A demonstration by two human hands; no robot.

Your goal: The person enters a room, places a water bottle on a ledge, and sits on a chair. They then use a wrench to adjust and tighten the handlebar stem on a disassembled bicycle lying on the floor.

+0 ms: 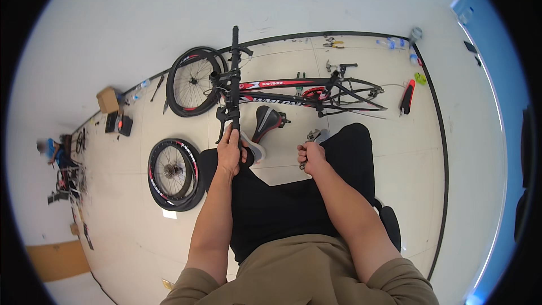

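Note:
My left hand (229,152) grips the near end of the black handlebar (235,96), which lies crosswise to the black, red and white bicycle frame (333,96) on the floor. The front wheel (182,79) is at the frame's left. My right hand (313,158) is closed around a silver adjustable wrench (313,135), held over my dark trousers at the right. A black and red saddle (266,121) lies below the frame between my hands, with a pale curved piece (255,152) partly hidden by my left hand.
A loose wheel (175,166) lies left of my knee. A red-black tool (406,99), pliers (333,44) and bottles (389,44) lie toward the back and right. A cardboard box (107,99) and another person (56,155) with bike parts are at far left.

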